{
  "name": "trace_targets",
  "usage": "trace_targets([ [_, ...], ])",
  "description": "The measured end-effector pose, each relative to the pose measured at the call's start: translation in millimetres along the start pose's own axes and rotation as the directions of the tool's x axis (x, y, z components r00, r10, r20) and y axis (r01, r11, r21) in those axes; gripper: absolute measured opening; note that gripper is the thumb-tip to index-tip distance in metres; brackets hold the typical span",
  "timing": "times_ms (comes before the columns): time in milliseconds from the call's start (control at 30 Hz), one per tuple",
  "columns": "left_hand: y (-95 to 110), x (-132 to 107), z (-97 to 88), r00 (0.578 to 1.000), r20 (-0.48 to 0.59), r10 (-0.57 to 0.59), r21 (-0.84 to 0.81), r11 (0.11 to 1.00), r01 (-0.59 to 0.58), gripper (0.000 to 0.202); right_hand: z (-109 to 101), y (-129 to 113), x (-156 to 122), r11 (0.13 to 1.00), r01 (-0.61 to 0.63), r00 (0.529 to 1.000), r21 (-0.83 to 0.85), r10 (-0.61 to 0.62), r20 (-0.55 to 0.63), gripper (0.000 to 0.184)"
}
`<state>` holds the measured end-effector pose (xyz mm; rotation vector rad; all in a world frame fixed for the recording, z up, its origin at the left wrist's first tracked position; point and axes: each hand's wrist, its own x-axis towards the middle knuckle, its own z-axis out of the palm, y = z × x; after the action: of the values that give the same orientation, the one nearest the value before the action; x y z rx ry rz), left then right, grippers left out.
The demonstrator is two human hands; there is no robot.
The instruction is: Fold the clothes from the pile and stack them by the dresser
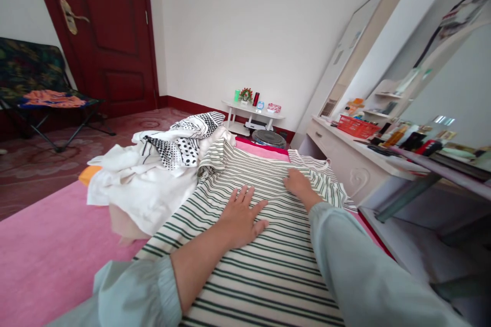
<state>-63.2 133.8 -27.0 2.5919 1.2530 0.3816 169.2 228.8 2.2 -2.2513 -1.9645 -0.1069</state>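
A white shirt with dark green stripes point(264, 265) lies spread over the pink bed, its neckline at the far end and one short sleeve out to the left. My left hand point(241, 219) rests flat on the shirt's middle, fingers spread, holding nothing. Farther up and to the right, my right hand point(298, 187) is closed with its fingers curled on the cloth near the right shoulder; its fingertips are partly hidden. Beyond it, another striped garment point(310, 160) lies at the bed's far right edge.
White and black-patterned clothes point(153, 184) are heaped left of the shirt on the pink bed cover point(49, 255). A dressing table point(345, 148) with a red basket point(356, 126) and bottles stands on the right. A folding chair point(42, 82) is by the door, and a low white table point(249, 108) stands at the wall.
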Motion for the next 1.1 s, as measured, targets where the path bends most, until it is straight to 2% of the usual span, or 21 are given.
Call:
trace_targets([
  [100, -2, 1, 0.8, 0.999, -0.046, -0.004, -0.018, 1.0, 0.003, 0.061, 1, -39, -35, 0.988, 0.128, 0.991, 0.081, -0.13, 0.016, 0.05],
  [167, -4, 4, 1.2, 0.995, -0.097, -0.037, -0.018, 0.999, 0.035, 0.057, 8, -57, -64, 0.972, 0.183, 0.981, 0.147, -0.191, 0.044, 0.049],
  [267, -9, 7, 0.3, 0.977, -0.173, -0.121, 0.009, 0.992, 0.124, 0.055, 22, -69, -101, 0.958, 0.225, 0.974, 0.18, -0.227, -0.014, 0.047],
  [333, -15, 8, -1.6, 0.965, -0.189, -0.18, 0.034, 0.981, 0.19, 0.054, 27, -70, -114, 0.96, 0.229, 0.973, 0.163, -0.219, -0.077, 0.047],
  [433, -28, 8, -8.7, 0.947, -0.165, -0.276, 0.101, 0.95, 0.295, 0.061, 28, -69, -119, 0.961, 0.22, 0.973, 0.17, -0.205, -0.103, 0.046],
  [533, -45, 6, -25.6, 0.934, -0.128, -0.332, 0.197, 0.915, 0.352, 0.069, 26, -68, -117, 0.957, 0.212, 0.975, 0.198, -0.192, -0.114, 0.045],
  [633, -63, 6, -55.3, 0.943, -0.132, -0.305, 0.28, 0.901, 0.331, 0.063, 25, -68, -117, 0.951, 0.202, 0.976, 0.233, -0.176, -0.128, 0.044],
  [767, -82, 12, -102.1, 0.94, -0.228, -0.255, 0.391, 0.86, 0.329, 0.061, 26, -66, -118, 0.939, 0.212, 0.973, 0.272, -0.177, -0.145, 0.043],
  [867, -94, 18, -126.5, 0.903, -0.311, -0.296, 0.415, 0.813, 0.409, 0.069, 27, -65, -118, 0.932, 0.213, 0.973, 0.294, -0.175, -0.15, 0.042],
  [967, -104, 24, -138.3, 0.848, -0.364, -0.386, 0.387, 0.765, 0.515, 0.078, 28, -64, -116, 0.927, 0.214, 0.972, 0.308, -0.171, -0.158, 0.041],
  [1033, -108, 28, -143.0, 0.816, -0.373, -0.442, 0.363, 0.74, 0.567, 0.066, 28, -64, -116, 0.924, 0.219, 0.97, 0.314, -0.172, -0.171, 0.04],
  [1100, -111, 33, -148.8, 0.793, -0.372, -0.482, 0.344, 0.722, 0.6, 0.045, 28, -64, -116, 0.92, 0.22, 0.969, 0.323, -0.169, -0.18, 0.039],
])
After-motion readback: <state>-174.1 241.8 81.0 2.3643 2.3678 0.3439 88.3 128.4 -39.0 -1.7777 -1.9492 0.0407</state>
